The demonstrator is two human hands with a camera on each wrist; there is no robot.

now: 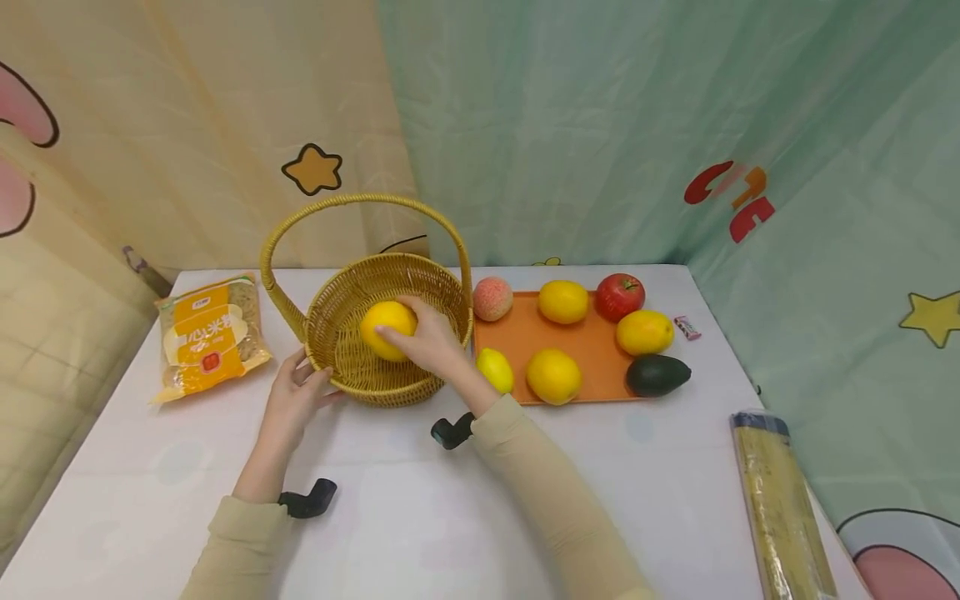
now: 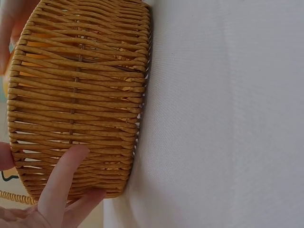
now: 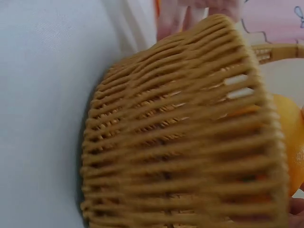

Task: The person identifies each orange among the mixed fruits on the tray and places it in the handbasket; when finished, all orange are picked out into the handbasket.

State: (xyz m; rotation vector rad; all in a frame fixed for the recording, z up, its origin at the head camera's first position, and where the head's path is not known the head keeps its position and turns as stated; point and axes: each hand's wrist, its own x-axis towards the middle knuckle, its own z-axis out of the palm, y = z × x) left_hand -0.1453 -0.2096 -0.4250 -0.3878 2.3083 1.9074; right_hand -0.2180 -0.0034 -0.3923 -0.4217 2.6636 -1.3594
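Note:
A wicker basket (image 1: 386,392) with a tall arched handle stands on the white table. My left hand (image 1: 294,398) grips its near left rim; the left wrist view shows fingers (image 2: 64,178) spread against the woven side and another fingertip over the rim. Inside the basket, my right hand (image 1: 431,337) holds an orange (image 1: 387,330) low, with thumb and fingers around it. In the right wrist view the orange (image 3: 289,142) shows just past the basket's rim. The woven wall hides part of the fruit and of the right hand there.
Right of the basket, an orange tray (image 1: 592,358) has several fruits on and around it, including a red apple (image 1: 619,297), a peach (image 1: 492,299) and a dark green avocado (image 1: 657,376). A food bag (image 1: 212,337) lies at left, a long packet (image 1: 780,508) at right.

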